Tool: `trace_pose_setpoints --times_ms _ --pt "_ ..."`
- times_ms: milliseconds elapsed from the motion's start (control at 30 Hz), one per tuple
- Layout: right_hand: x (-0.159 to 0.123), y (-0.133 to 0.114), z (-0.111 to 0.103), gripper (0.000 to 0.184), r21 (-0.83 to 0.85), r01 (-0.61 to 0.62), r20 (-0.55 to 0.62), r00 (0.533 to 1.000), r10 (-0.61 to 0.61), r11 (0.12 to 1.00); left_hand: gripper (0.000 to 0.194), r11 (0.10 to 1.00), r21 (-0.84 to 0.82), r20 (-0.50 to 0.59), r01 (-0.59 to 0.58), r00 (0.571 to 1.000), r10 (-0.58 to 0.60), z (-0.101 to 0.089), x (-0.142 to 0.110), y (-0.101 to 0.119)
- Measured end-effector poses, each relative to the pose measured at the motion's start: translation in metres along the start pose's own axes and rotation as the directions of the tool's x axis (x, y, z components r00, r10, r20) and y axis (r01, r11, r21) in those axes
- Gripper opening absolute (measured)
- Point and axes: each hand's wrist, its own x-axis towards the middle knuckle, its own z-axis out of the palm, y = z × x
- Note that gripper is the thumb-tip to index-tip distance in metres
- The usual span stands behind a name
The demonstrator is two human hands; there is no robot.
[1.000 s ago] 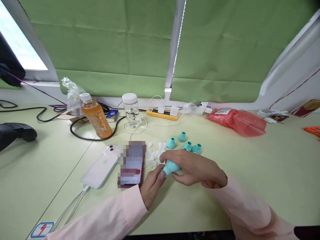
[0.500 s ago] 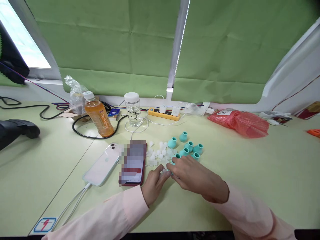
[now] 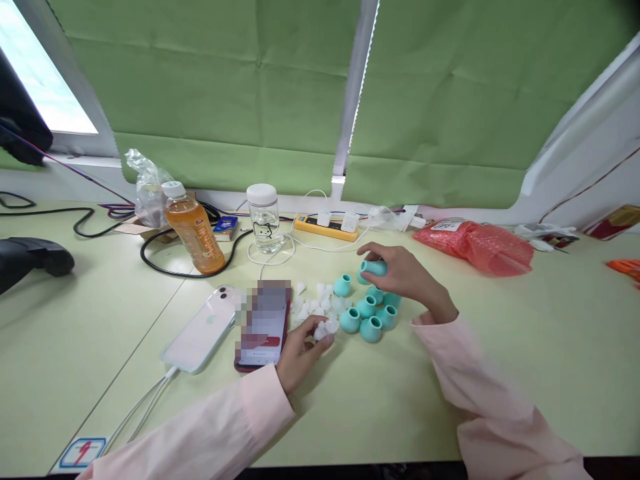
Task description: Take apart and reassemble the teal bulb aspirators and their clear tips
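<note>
My left hand (image 3: 303, 355) is closed around several small translucent white plastic pieces (image 3: 326, 328), pinched between thumb and fingers just in front of a loose pile of similar white pieces (image 3: 320, 300). Farther back and to the right, my right hand (image 3: 405, 272) grips a small teal bulb-shaped piece with a round opening (image 3: 375, 268), tipped on its side. Below that hand stand several more teal bulb-shaped pieces (image 3: 371, 329), mostly upright with their openings facing up. One of them is partly hidden behind the held piece.
Left of the pile lie a red-cased phone (image 3: 264, 327) and a white phone (image 3: 205, 330) with a cable. Behind are an orange drink bottle (image 3: 197, 233), a clear jar (image 3: 265, 223) and a yellow power strip (image 3: 325, 228). A red bubble-wrap package (image 3: 475, 247) lies back right.
My right hand has left my left hand's side and moved up and away to the far teal pieces, now holding one. My left hand stays nearly in place, its white pieces now more visible.
</note>
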Motion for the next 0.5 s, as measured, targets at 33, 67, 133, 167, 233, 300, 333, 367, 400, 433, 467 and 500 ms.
trace_pose_setpoints --times_ms 33,67,133,167,233,300,333,367,400,433,467,500 --pt "0.002 0.004 0.000 0.031 0.017 -0.013 -0.009 1.000 0.013 1.000 0.025 1.000 0.006 -0.008 0.009 1.000 -0.009 0.000 0.000 0.001" --pt "0.003 0.007 0.001 0.032 0.036 -0.018 -0.011 1.000 0.018 0.999 0.026 1.000 0.018 -0.019 0.013 1.000 -0.013 -0.001 0.000 0.002" --pt "0.006 0.012 0.005 0.028 0.080 -0.016 -0.005 1.000 0.016 0.997 0.025 0.998 0.055 -0.053 0.006 0.999 -0.003 -0.001 -0.001 0.005" --pt "0.007 0.014 0.008 0.026 0.105 -0.012 0.004 1.000 0.012 0.994 0.024 0.997 0.073 -0.069 -0.003 0.998 0.008 -0.002 -0.001 0.007" --pt "0.009 0.018 0.013 0.024 0.143 -0.008 0.030 1.000 0.004 0.990 0.022 0.995 0.096 -0.088 -0.016 0.996 0.025 -0.002 -0.002 0.009" --pt "0.010 0.021 0.018 0.022 0.136 -0.012 0.055 0.998 0.005 0.991 0.023 0.995 0.095 -0.091 -0.015 0.996 0.024 -0.002 -0.001 0.009" --pt "0.010 0.022 0.019 0.021 0.118 -0.013 0.067 0.998 0.005 0.993 0.024 0.996 0.087 -0.087 -0.008 0.996 0.015 -0.002 -0.001 0.008" --pt "0.011 0.024 0.019 0.021 0.095 -0.013 0.083 0.997 0.005 0.995 0.025 0.997 0.076 -0.083 0.003 0.997 0.003 -0.001 -0.001 0.007" --pt "0.011 0.024 0.020 0.020 0.071 -0.009 0.109 0.994 0.002 0.997 0.027 0.998 0.058 -0.078 0.015 0.997 -0.010 -0.001 0.000 0.006" --pt "0.011 0.025 0.019 0.020 0.051 -0.002 0.143 0.990 -0.005 0.999 0.029 0.999 0.035 -0.075 0.029 0.997 -0.026 -0.001 0.000 0.005" --pt "0.011 0.024 0.019 0.020 0.036 0.006 0.174 0.985 -0.012 0.999 0.032 0.999 0.011 -0.076 0.042 0.996 -0.041 0.000 0.000 0.003" --pt "0.010 0.022 0.019 0.019 0.030 0.013 0.193 0.981 -0.019 0.999 0.034 0.999 -0.008 -0.078 0.053 0.995 -0.053 0.000 0.001 0.002"
